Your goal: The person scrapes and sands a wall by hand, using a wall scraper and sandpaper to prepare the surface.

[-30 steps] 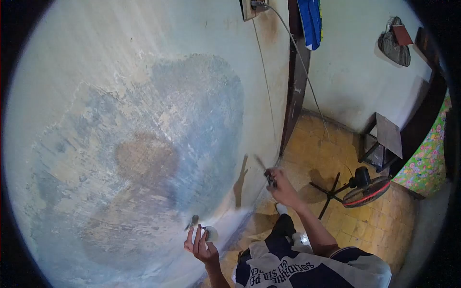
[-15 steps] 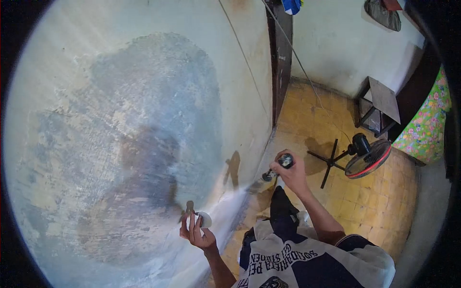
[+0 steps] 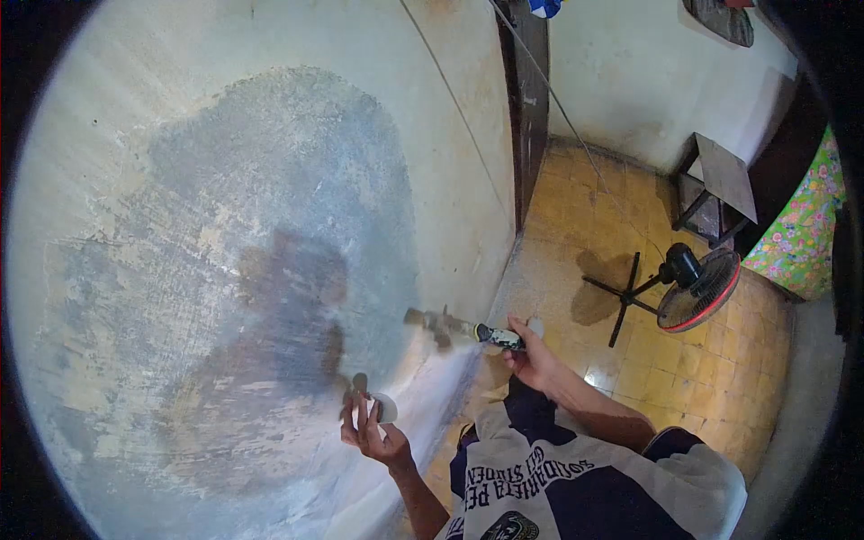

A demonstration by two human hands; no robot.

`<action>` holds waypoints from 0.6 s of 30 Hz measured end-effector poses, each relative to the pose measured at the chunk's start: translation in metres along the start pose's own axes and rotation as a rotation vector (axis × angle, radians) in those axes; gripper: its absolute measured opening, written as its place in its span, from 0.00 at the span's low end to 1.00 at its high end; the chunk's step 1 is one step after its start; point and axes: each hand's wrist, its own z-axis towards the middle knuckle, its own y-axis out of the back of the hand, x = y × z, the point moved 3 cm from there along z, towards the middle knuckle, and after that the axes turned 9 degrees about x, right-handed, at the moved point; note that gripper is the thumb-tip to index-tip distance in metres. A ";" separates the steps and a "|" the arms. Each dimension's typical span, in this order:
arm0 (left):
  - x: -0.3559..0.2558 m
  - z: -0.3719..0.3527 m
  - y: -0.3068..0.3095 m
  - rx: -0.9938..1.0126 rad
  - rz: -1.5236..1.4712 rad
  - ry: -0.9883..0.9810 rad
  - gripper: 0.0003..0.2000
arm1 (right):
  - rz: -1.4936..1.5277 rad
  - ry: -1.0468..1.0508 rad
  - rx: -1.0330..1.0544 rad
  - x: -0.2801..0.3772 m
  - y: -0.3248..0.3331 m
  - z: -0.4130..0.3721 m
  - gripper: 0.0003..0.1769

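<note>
My right hand (image 3: 533, 358) is closed round the dark, pale-speckled handle of a hand tool (image 3: 499, 337). Its narrow far part is smeared by motion and points left at the wall (image 3: 297, 153), overlapping the lower edge of the patch where the paint is worn off. Lower down, my left hand (image 3: 376, 439) has its fingers curled round a pale, rounded flat piece (image 3: 385, 409), close to the wall surface; what kind of thing it is, I cannot tell. Shadows of my head, arm and the tool fall across the patch.
On the yellow tiled floor (image 3: 576, 216) to the right stands a fan (image 3: 697, 288) with a red rim and crossed feet. Behind it is a small wooden table (image 3: 720, 184). A flowered green cloth (image 3: 801, 234) hangs at the far right. A cable (image 3: 562, 117) runs down past the dark door frame (image 3: 529, 117).
My right hand has swung the tool: its far end went from pointing down-left to reaching up and left over the wall. My left hand has barely shifted, and the view has moved slightly.
</note>
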 end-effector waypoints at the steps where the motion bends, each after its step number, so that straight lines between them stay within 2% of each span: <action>1: -0.002 0.003 0.001 -0.022 -0.011 0.017 0.09 | 0.087 -0.092 0.003 -0.009 0.004 0.003 0.14; 2: -0.005 0.007 0.002 -0.044 -0.022 0.036 0.09 | 0.111 -0.121 -0.056 -0.019 0.004 0.008 0.20; 5: -0.014 0.015 0.004 -0.071 0.004 0.034 0.10 | -0.028 -0.101 -0.045 -0.033 0.005 0.008 0.26; 6: -0.015 0.015 0.004 -0.067 0.020 0.019 0.10 | -0.064 -0.128 -0.083 -0.028 -0.009 0.000 0.30; 9: -0.013 0.014 0.004 -0.108 0.053 -0.032 0.07 | 0.070 -0.200 0.023 -0.046 0.002 0.001 0.33; 10: -0.018 0.022 0.008 -0.116 0.082 -0.067 0.06 | 0.076 -0.196 -0.034 -0.045 -0.008 -0.003 0.34; 14: -0.025 0.049 0.013 -0.107 0.333 -0.138 0.06 | 0.117 -0.213 -0.025 -0.051 -0.019 -0.001 0.34; 16: -0.030 0.064 0.014 -0.132 0.269 -0.180 0.06 | 0.190 -0.240 -0.028 -0.054 -0.023 0.000 0.32; 18: -0.036 0.077 0.015 -0.162 0.223 -0.218 0.06 | 0.201 -0.217 -0.009 -0.052 -0.028 0.001 0.26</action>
